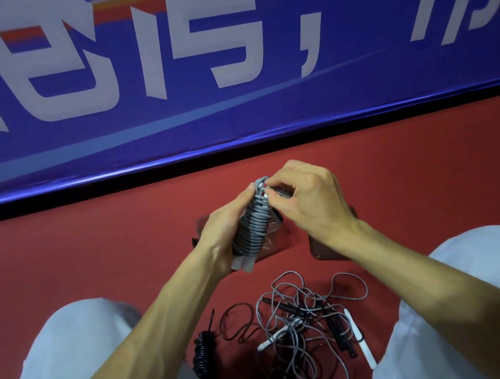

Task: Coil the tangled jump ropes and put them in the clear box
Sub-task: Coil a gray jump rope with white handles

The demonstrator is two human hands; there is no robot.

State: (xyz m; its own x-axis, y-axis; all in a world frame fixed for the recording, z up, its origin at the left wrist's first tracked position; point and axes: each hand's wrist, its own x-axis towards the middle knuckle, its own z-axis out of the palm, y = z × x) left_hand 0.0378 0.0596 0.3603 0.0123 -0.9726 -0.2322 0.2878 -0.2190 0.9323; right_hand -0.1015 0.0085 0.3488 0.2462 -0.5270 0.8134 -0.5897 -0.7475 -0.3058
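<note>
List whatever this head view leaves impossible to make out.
1. Clear box: head view, mostly behind the left hand and the grey coil it grips; contents cannot be told.
2. Coil's top end: pinched under the fingers of the right hand; tucked or loose, unclear.
3. Tangled ropes: strands overlap and some are cut off by the bottom edge; count unclear.

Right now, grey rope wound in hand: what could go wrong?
1. The right hand pinches only the top end of the grey coil; a slip could let the wraps in the left hand spring loose.
2. The clear box is mostly hidden behind both hands, so a drop may miss.
</note>
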